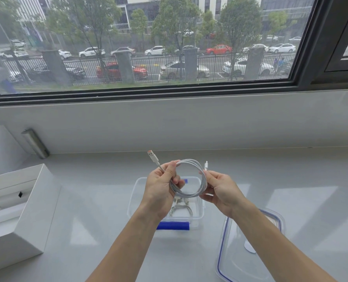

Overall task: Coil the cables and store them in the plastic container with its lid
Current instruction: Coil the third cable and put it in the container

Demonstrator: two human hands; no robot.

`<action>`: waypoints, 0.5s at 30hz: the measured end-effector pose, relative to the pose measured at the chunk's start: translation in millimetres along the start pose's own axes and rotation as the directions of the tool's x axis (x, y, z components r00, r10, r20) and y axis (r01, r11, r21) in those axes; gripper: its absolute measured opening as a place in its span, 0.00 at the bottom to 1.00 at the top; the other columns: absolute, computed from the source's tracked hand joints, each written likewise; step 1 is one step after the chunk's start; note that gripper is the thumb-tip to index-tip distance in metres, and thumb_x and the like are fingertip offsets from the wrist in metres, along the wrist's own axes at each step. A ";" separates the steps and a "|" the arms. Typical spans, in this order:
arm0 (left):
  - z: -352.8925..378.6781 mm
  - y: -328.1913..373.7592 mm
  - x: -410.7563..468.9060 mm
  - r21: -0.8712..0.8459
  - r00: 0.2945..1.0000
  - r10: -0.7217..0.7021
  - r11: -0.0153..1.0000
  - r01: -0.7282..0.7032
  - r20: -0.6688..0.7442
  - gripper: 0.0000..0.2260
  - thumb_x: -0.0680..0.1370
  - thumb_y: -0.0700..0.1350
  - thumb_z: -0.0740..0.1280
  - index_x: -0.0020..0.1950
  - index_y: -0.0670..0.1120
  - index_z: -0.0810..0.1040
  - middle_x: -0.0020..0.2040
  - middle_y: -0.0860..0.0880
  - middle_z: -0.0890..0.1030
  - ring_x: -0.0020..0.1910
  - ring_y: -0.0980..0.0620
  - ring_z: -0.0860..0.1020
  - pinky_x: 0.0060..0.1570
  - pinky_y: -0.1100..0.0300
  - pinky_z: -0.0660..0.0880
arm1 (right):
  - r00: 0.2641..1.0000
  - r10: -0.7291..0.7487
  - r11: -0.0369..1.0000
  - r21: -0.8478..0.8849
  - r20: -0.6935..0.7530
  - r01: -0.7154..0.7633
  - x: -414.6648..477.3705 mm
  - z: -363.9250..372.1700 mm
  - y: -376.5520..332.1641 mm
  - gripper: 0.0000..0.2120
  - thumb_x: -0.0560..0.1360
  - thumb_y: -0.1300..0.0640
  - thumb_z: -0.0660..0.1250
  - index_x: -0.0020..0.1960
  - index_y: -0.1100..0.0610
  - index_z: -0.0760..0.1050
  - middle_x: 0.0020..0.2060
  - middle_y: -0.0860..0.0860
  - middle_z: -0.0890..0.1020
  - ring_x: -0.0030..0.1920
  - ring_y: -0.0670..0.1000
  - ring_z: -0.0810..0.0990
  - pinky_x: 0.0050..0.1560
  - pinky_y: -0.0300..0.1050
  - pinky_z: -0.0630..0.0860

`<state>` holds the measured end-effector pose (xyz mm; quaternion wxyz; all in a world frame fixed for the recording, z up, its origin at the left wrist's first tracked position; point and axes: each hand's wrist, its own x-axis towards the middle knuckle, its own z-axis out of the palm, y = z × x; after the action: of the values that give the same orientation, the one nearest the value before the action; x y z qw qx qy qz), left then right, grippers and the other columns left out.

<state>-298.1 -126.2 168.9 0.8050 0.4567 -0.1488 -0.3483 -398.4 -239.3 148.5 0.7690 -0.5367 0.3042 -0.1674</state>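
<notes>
A white cable point(191, 162) is wound into a loop and held in the air above the clear plastic container point(133, 202). My left hand point(161, 190) grips the loop's left side, and the USB plug with an orange tip point(151, 155) sticks up from it. My right hand point(220, 188) pinches the right side near the small white plug point(206, 165). Another coiled cable point(181, 210) lies inside the container. A blue clip point(173, 225) shows on the container's near wall. The clear lid with a blue seal point(226, 259) lies flat at the lower right, partly under my right forearm.
An open white cardboard box point(37, 202) stands at the left on the pale grey counter point(100, 200). A metal cylinder point(36, 143) leans at the back left against the sill wall. A large window runs along the back.
</notes>
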 end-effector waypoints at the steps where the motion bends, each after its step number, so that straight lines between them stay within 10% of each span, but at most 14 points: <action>1: 0.6 -0.5 -0.3 0.008 1.000 0.000 1.000 0.000 -0.005 0.08 0.79 0.40 0.61 0.48 0.37 0.77 0.25 0.51 0.68 0.24 0.56 0.69 0.29 0.63 0.74 | 1.000 0.001 1.000 -0.016 0.026 0.000 -0.9 0.9 0.0 0.10 0.79 0.56 0.61 0.46 0.60 0.78 0.26 0.50 0.75 0.28 0.49 0.72 0.37 0.43 0.73; 15: 5.4 -4.6 -4.8 0.081 0.990 -0.047 0.995 0.057 -0.130 0.06 0.79 0.39 0.62 0.49 0.38 0.76 0.23 0.51 0.69 0.23 0.56 0.68 0.26 0.63 0.74 | 0.875 -0.014 1.000 -0.012 0.483 0.023 -6.1 -12.3 -8.5 0.14 0.75 0.56 0.62 0.57 0.58 0.80 0.33 0.52 0.70 0.32 0.48 0.68 0.36 0.43 0.67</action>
<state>-306.5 -127.9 168.3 0.7834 0.5155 -0.0997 -0.3327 -410.4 -247.8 155.2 0.8142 -0.5711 0.0991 -0.0328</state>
